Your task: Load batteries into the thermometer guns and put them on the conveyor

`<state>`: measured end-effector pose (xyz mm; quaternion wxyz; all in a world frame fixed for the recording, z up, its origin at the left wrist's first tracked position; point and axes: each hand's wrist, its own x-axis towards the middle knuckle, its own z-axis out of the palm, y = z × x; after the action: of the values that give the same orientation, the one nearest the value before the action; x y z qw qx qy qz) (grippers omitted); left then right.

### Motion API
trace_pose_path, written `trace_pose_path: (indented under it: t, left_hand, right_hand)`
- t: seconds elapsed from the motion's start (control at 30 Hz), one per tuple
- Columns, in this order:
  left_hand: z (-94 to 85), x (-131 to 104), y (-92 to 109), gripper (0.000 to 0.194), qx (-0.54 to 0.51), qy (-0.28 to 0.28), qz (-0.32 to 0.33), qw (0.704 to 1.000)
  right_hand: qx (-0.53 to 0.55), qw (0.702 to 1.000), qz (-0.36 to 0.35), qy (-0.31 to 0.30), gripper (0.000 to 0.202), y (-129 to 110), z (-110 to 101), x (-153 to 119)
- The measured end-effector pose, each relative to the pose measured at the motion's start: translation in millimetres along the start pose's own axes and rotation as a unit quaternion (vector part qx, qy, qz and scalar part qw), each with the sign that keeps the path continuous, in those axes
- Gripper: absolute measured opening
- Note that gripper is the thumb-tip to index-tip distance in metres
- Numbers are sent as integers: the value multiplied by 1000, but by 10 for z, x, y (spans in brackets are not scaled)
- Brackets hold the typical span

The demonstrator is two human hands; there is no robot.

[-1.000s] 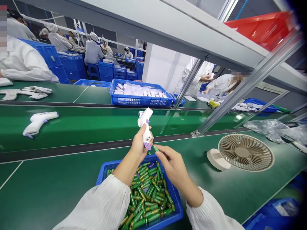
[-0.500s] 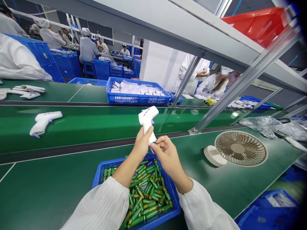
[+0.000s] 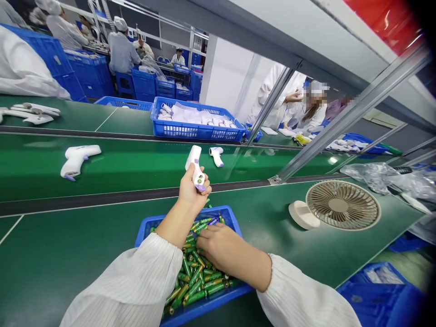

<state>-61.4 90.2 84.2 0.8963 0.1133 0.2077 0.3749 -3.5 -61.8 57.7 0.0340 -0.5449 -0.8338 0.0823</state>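
Note:
My left hand (image 3: 193, 186) is closed around a white forehead thermometer (image 3: 194, 156) with purple trim. The handle's butt end points toward me, its purple battery flap (image 3: 200, 187) hanging open to show the battery compartment. Below, a blue bin (image 3: 235, 222) is full of green and gold cylindrical batteries (image 3: 199, 274). My right hand (image 3: 220, 247) reaches down into these batteries with bent fingers. The fingertips are hidden, so any grip on a battery cannot be made out.
On the green conveyor lie one thermometer (image 3: 80, 160) at left and another (image 3: 216, 156) beyond my left hand. A blue crate (image 3: 197, 131) of white parts stands behind. A beige fan (image 3: 340, 205) is at right, below a slanted metal post (image 3: 327, 122). Co-workers sit farther back.
My right hand has left the thermometer's handle and moved down into the batteries. My left hand has tilted the thermometer so its butt faces me. The left conveyor thermometer has shifted right; another now shows.

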Motion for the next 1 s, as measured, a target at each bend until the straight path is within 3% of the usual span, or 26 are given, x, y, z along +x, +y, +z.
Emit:
trace_pose_path:
  t: [0.1, 0.23, 0.3, 0.4, 0.47, 0.57, 0.6, 0.77, 0.87, 1.0]
  left_hand:
    - [3, 6, -54, 29, 27, 7, 2, 1000]
    - [0, -4, -160, 26, 79, -16, 12, 997]
    - [-4, -17, -200, 29, 100, -25, 15, 995]
    - [-12, -24, -215, 34, 114, -22, 27, 993]
    - [-18, -19, -206, 36, 119, -35, 39, 991]
    - [-27, -13, -195, 39, 148, -52, 60, 986]
    - [-29, -13, -196, 42, 162, -50, 68, 983]
    - [-38, -10, -219, 48, 178, -39, 74, 980]
    - [-45, 1, -248, 49, 161, -31, 67, 984]
    - [-45, -8, -323, 50, 162, -14, 70, 984]
  right_hand:
    - [103, 982, 78, 137, 18, 67, -153, 2]
    - [250, 884, 165, 358, 30, 177, -363, 72]
    - [321, 846, 177, 386, 27, 219, -388, 131]
    - [437, 798, 198, 365, 23, 274, -353, 192]
    - [519, 748, 196, 364, 25, 317, -324, 198]
    - [590, 671, 180, 411, 30, 381, -316, 175]
    - [597, 664, 176, 414, 30, 395, -323, 166]
    - [613, 696, 176, 330, 30, 367, -341, 188]
    - [586, 692, 187, 378, 30, 324, -307, 255]
    - [506, 711, 217, 438, 27, 318, -255, 325]
